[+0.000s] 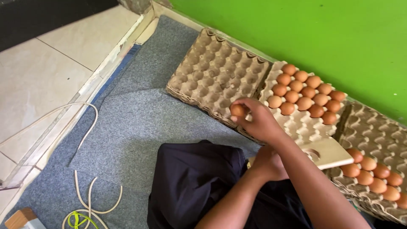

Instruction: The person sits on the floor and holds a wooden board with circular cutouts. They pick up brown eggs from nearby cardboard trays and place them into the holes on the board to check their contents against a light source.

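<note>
My right hand (258, 123) reaches across from the lower right and holds a brown egg (237, 111) in its fingertips. The egg is over the seam between an empty cardboard egg tray (212, 72) and a second tray (303, 125), whose far half holds several brown eggs (307, 92). My left hand (267, 163) lies under the right forearm, curled on the near left end of a pale wooden board (335, 154) with a hole in it. The forearm partly hides its fingers.
A third tray (377, 127) at the right holds several eggs (373, 171) along its near side. The trays line a green wall (318, 29) on grey carpet (127, 127). My dark-clothed lap (190, 182), loose cords (91, 199) and a tiled floor (38, 72) lie to the left.
</note>
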